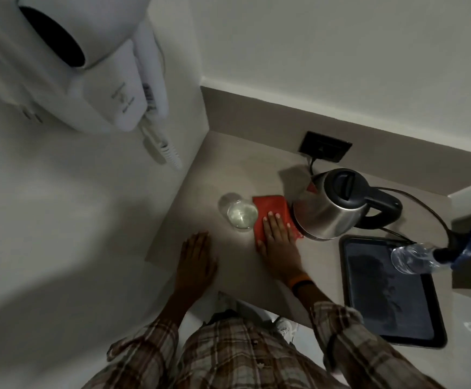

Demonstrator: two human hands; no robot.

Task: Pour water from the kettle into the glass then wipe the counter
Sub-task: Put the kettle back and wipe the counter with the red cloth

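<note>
A steel kettle [330, 209] with a black lid and handle stands upright on the beige counter [240, 167]. To its left a clear glass [242, 215] holds water. Between them lies a red cloth [271, 204]. My right hand [278, 241] rests flat on the cloth, fingers spread, pressing it onto the counter. My left hand [196, 261] lies flat on the counter's front left edge, holding nothing.
A black tray [425, 336] sits at the right with a plastic water bottle [414, 256] over its far corner. The kettle's cord [436, 214] runs to a black wall socket [325, 146]. A white wall-mounted hair dryer [88, 68] hangs at upper left.
</note>
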